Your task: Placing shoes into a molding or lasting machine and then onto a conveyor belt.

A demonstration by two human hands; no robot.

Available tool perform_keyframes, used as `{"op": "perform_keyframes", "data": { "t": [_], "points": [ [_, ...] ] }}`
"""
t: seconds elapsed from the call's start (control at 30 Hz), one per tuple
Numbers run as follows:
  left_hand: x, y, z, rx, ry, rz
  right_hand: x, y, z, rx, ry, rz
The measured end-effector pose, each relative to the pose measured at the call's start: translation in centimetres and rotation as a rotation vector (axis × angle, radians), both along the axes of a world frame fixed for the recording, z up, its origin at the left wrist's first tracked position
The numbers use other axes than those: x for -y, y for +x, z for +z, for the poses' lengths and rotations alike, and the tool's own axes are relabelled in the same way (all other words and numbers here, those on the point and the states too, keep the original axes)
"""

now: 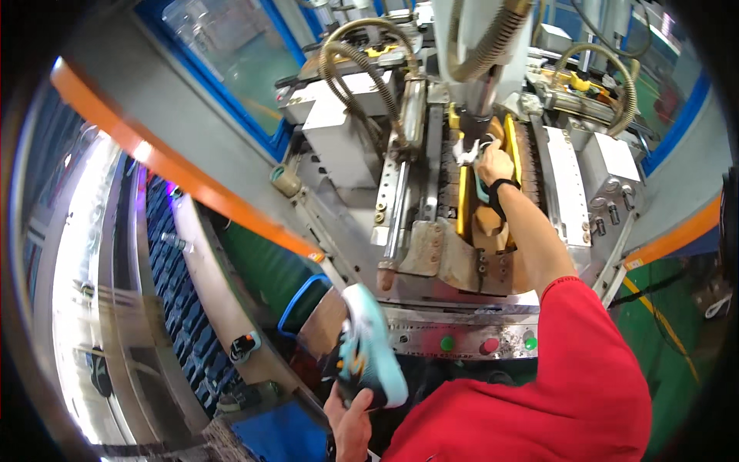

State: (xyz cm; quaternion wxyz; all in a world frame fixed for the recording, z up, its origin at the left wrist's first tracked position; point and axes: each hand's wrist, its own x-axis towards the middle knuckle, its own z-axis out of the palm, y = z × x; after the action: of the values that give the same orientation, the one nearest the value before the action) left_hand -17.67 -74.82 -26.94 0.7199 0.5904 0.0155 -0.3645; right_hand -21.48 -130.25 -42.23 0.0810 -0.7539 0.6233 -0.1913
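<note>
My left hand (352, 423) is closed around the heel end of a sneaker (368, 358), pale teal and white with black and orange parts. The sneaker points up and away from me, in front of the machine. My right arm reaches into the press (512, 146), between its yellow-edged side pads. There my right hand (495, 164), with a black band at the wrist, has its fingers curled on a white and teal shoe (483, 189), which my hand and the machine parts mostly hide. Brown blocks (486, 221) sit below it in the press.
Green and red buttons (489, 346) line the machine's front panel. Metal cylinders (412, 115) and hoses flank the press. At left, a conveyor (181, 308) runs beside a ledge with another shoe (245, 347). An orange-edged frame (192, 192) stands between conveyor and machine.
</note>
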Motion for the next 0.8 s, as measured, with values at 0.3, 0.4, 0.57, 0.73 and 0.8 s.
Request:
{"op": "perform_keyframes", "data": {
  "t": [0.3, 0.4, 0.57, 0.73, 0.8],
  "points": [
    [-9.5, -7.8, -3.8, -0.062, 0.158, 0.55, -16.4, -3.8, 5.4, 0.338, -0.318, 0.663],
    [-10.4, -9.9, -5.8, -0.159, 0.052, 0.549, -30.7, -6.8, 4.7, 0.497, -0.015, 0.978],
    [-11.7, -13.7, -7.0, -0.174, 0.031, 0.524, -36.8, -6.4, -6.9, 0.221, 0.209, 1.154],
    [-15.5, -17.8, -8.5, -0.286, 0.048, 0.734, -35.4, -5.4, -15.4, 0.273, 0.133, 1.321],
    [-17.6, -18.9, -8.0, -0.295, 0.052, 0.839, -35.5, -5.4, -14.5, 0.311, 0.127, 1.331]
  ]
}}
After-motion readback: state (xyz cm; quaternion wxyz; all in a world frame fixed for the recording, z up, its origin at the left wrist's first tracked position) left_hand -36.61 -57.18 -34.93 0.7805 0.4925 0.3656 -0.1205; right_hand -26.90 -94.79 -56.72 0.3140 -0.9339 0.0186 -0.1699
